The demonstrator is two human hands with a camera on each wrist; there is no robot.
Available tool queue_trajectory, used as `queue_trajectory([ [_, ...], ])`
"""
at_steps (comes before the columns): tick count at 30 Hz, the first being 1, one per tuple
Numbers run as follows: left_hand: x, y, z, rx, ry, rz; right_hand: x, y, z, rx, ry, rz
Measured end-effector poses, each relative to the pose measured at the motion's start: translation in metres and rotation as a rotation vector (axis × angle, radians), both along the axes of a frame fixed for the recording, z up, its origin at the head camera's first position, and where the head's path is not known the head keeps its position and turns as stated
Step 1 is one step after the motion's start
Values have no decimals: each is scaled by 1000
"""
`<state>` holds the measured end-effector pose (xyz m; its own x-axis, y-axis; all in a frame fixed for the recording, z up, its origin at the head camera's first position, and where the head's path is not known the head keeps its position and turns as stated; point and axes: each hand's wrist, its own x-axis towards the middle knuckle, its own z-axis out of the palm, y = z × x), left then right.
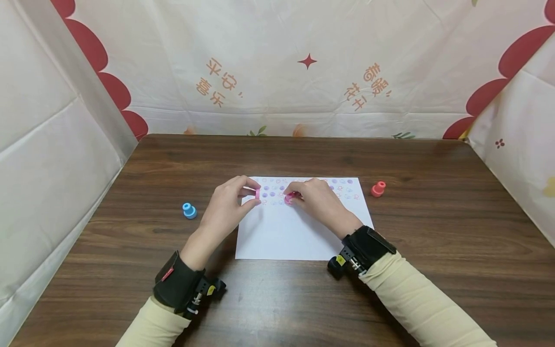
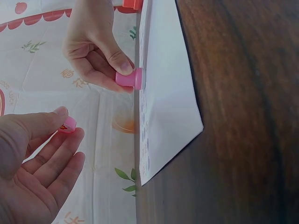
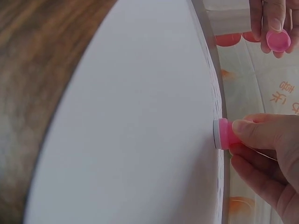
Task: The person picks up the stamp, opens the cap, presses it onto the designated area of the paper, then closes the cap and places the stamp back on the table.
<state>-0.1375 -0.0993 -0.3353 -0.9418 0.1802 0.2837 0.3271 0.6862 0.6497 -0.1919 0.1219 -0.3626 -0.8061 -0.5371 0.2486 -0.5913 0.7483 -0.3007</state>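
My right hand (image 1: 318,200) pinches a pink stamp (image 2: 128,79) by its handle. The stamp's flat end is at the white paper (image 1: 282,236), among rows of small purple, blue and red prints near the far edge. In the right wrist view a pale rim shows between the pink base (image 3: 223,134) and the paper. To the left, my left hand (image 1: 227,202) pinches a small round pink cap (image 3: 279,41) between thumb and fingers. It is held above the paper's left edge.
A blue stamp (image 1: 189,210) stands on the brown wooden table (image 1: 286,303) left of the paper. A red stamp (image 1: 378,189) stands to the right of the paper. Behind the table hangs a pale printed cloth (image 1: 269,62).
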Motion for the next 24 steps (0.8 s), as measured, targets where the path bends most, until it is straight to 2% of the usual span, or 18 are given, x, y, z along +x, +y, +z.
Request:
queue_trajectory([
  [8,0,-1,0,5,-6,0,0,0,4,21,-30,14],
  [16,0,-2,-1,13,4,-6,-1,0,3,8,-14,42],
  [24,-1,-2,-1,15,-4,-7,3,1,5,-36,-24,10],
])
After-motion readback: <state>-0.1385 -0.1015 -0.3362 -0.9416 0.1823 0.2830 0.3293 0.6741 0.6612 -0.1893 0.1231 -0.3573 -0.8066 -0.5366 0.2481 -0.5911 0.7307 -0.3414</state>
